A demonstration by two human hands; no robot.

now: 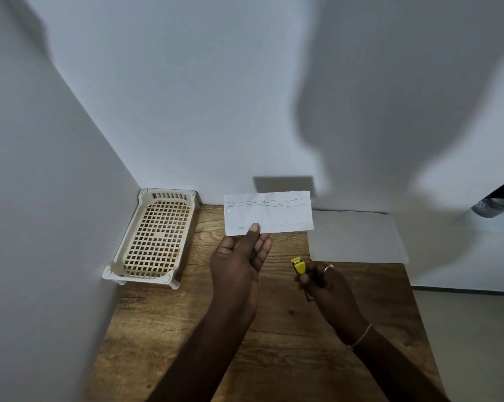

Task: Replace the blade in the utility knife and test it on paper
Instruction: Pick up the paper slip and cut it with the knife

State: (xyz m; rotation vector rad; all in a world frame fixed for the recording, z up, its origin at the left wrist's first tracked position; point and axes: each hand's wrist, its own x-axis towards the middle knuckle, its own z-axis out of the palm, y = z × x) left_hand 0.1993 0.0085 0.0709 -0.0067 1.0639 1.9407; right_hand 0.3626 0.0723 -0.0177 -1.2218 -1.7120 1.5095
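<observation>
My left hand (239, 259) pinches the lower edge of a small white paper slip (269, 211) and holds it upright above the wooden table (204, 329). Rows of short cut marks run across the slip. My right hand (324, 285) is closed around a yellow utility knife (298, 265); only the knife's yellow front end sticks out above the fingers, to the lower right of the slip and apart from it. No extended blade shows.
A cream plastic lattice tray (155, 239) stands on short legs at the table's back left, against the wall corner. A white sheet (358, 237) lies flat at the back right. White walls close in behind and on the left.
</observation>
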